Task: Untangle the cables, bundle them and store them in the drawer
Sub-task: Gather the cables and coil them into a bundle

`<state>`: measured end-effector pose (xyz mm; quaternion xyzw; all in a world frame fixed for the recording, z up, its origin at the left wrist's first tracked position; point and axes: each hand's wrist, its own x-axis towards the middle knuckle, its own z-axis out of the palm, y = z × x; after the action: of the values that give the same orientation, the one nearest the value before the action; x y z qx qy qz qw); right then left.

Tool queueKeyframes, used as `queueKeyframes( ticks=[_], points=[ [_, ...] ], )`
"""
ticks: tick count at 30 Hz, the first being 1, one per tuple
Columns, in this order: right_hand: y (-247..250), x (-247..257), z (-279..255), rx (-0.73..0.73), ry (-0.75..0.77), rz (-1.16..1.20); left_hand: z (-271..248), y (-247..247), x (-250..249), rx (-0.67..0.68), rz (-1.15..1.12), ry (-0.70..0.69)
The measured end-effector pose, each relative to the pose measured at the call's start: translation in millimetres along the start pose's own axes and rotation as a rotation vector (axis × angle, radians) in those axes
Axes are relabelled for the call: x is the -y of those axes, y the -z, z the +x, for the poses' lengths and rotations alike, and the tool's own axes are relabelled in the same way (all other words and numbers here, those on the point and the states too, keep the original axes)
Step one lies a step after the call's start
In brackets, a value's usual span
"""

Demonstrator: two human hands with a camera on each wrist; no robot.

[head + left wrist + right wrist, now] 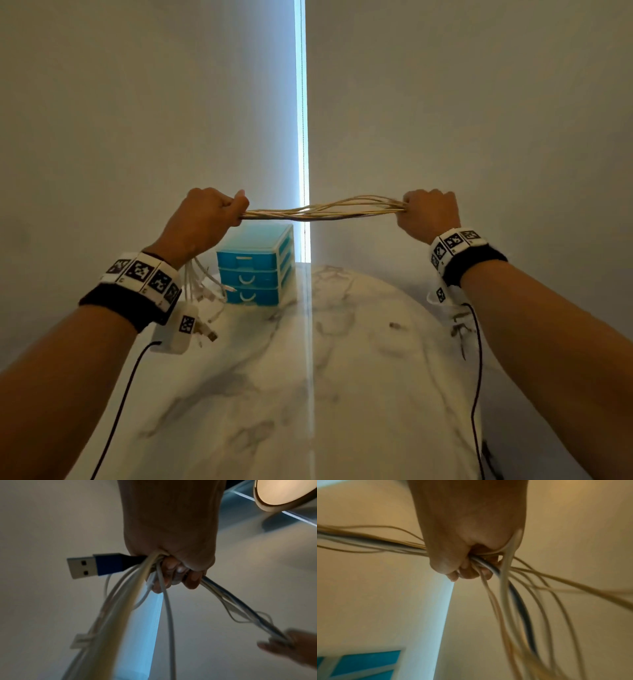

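Both fists clenched on cables [322, 210] | left hand [205, 219], right hand [428, 214] above drawer unit [255, 263] | I judge I stretch them taut to align strands for bundling

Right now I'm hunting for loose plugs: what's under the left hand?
Under the left hand, cable ends with connectors dangle above the marble table, beside the blue drawer unit. The wrist camera hides some.

Both bare forearms wore black wristbands [113, 303] topped with white blocks of black-and-white square markers [454, 241], thin black cables [116, 414] trailing.
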<state>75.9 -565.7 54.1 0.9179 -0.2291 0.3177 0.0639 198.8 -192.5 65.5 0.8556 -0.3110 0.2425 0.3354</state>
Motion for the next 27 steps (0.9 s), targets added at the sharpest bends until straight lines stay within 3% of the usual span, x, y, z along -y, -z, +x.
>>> queueKeyframes(
  ticks=[2,4,7,11,15,18,21,23,27],
  points=[
    [-7,-24,-1,0.104,-0.136,-0.044,1,-4,-2,-0.007,-0.008,-0.006],
    [-23,-47,-6,0.337,-0.234,-0.047,-2,-14,-1,0.022,0.010,0.002],
    [-48,-62,-27,0.636,-0.180,-0.144,-7,-31,7,0.057,0.046,0.045],
    [-73,-63,-50,0.647,-0.163,-0.061,-13,-42,15,0.086,0.120,0.084],
    [-65,-53,-55,0.794,-0.272,0.129,-15,-39,14,0.081,0.172,0.097],
    [-67,-53,-49,0.807,-0.566,0.624,-15,-33,11,0.108,0.150,0.081],
    [-71,-58,-37,0.594,-0.749,0.949,-14,-32,6,0.101,0.135,0.055],
    [-70,-63,-28,0.399,-0.750,0.971,-14,-34,1,0.096,0.123,0.051],
    [-53,-67,-23,0.251,-0.545,0.694,-14,-38,-3,0.084,0.098,0.038]
  ],
)
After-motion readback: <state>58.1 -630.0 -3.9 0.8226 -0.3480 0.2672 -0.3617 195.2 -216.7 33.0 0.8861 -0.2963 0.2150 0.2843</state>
